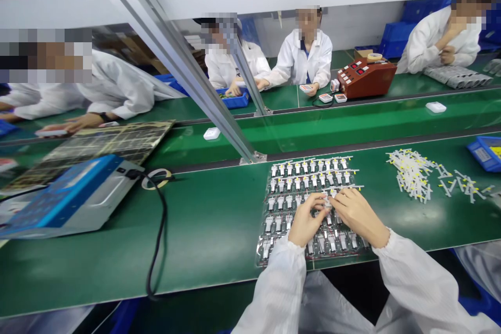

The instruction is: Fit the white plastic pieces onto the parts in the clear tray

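Note:
A clear plastic tray (260,250) lies on the green bench in front of me, with rows of small white-and-metal parts (278,223) in its pockets. White strips with yellow bits (340,171) lie along its upper rows. My left hand (308,220) is over the middle of the tray, thumb and fingers bent into a pinch. Close against it, my right hand (358,215) has its fingers curled and its fingertips pressed together. The fingertips of both hands meet at one small whitish piece, too small and too covered to name. My hands hide several pockets.
Loose white strips with yellow tabs (413,175) are heaped to the right, near a blue bin (485,154). A blue-and-grey device (78,201) with a black cable (163,219) stands left, beside a tape roll (156,179). A metal post (188,70) rises behind. Co-workers sit across the conveyor (336,128).

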